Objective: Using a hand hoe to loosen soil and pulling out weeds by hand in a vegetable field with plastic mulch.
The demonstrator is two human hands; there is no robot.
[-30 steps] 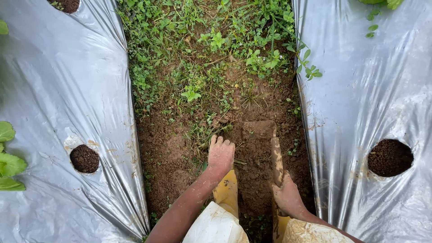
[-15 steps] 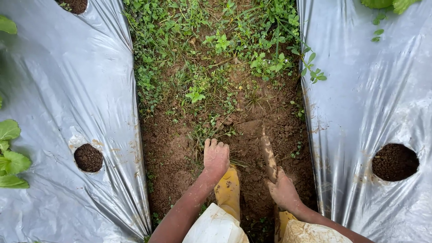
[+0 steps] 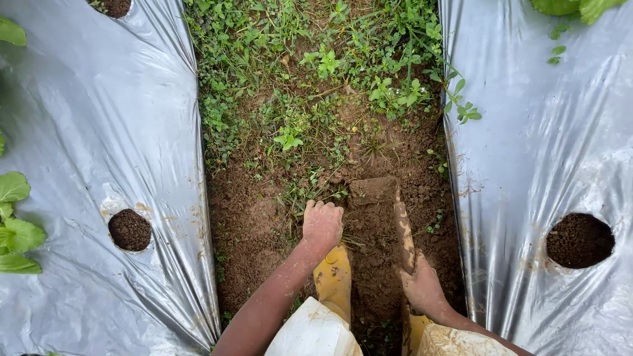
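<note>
The left hand (image 3: 322, 224) is pressed down onto the soil at the foot of a small clump of weeds (image 3: 310, 188), fingers curled in; whether any stems are gripped cannot be told. It has been moved a little forward since half a second ago. The right hand (image 3: 421, 287) is closed around the muddy handle of a hoe (image 3: 402, 227), and the blade (image 3: 372, 190) is now seen lying flat on the dirt just right of the left hand, where earlier only the handle stood out. A yellow boot (image 3: 333, 280) is planted between the two hands. The bare furrow (image 3: 254, 231) is flanked by silver plastic mulch (image 3: 79, 132) on both sides, with planting holes (image 3: 130, 229) showing dark soil.
</note>
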